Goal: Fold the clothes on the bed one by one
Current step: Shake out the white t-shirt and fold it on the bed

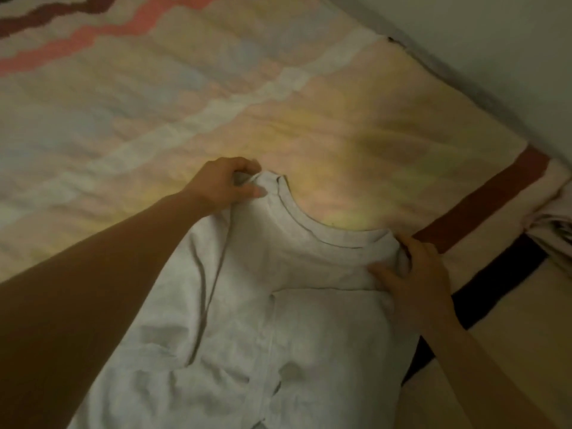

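A pale grey T-shirt [278, 320] lies spread on the bed, its round neckline pointing away from me and its body running down to the lower edge of the view. My left hand [229, 184] pinches the shirt's left shoulder beside the collar. My right hand [411, 274] grips the right shoulder at the other end of the collar. The fabric between both hands is slightly raised and creased. A sleeve fold runs down the shirt's left side.
The bed carries a pastel striped blanket [154, 103] with pink, white and dark bands. Its right edge [495, 196] has a red-brown band, then a dark strip and light floor. Crumpled pale fabric [554, 230] lies at the far right. A wall [495, 41] stands beyond.
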`<state>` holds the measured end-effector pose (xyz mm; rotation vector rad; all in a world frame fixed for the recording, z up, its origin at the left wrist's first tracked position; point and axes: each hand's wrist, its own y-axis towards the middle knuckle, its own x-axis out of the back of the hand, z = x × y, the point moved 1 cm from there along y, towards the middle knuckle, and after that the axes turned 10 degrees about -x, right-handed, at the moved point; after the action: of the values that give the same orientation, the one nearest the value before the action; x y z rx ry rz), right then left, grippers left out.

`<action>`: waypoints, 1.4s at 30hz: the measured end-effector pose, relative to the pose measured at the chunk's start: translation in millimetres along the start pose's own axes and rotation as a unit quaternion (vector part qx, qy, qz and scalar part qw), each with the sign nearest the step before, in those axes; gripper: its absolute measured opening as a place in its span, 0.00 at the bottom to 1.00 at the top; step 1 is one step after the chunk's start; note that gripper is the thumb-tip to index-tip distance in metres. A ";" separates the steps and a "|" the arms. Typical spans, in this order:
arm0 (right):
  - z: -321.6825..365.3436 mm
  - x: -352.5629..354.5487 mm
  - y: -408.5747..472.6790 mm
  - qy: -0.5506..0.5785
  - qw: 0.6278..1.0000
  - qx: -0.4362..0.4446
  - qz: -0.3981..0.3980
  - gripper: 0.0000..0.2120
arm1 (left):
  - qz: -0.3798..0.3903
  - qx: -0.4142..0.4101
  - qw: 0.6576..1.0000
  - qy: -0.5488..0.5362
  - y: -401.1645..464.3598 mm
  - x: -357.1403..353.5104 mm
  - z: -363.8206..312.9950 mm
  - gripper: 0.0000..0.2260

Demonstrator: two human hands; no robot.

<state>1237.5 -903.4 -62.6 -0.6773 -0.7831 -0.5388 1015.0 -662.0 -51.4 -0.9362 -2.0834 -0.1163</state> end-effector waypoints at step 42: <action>9.1 -94.1 -248.2 -0.046 0.972 0.182 0.141 0.11 | -0.022 0.059 0.997 -0.045 -229.4 27.6 109.0 0.26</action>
<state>1013.1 -1044.5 -45.4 -0.4633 -0.8290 -0.1000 782.9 -768.7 -49.3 -0.8378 -2.1695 0.0248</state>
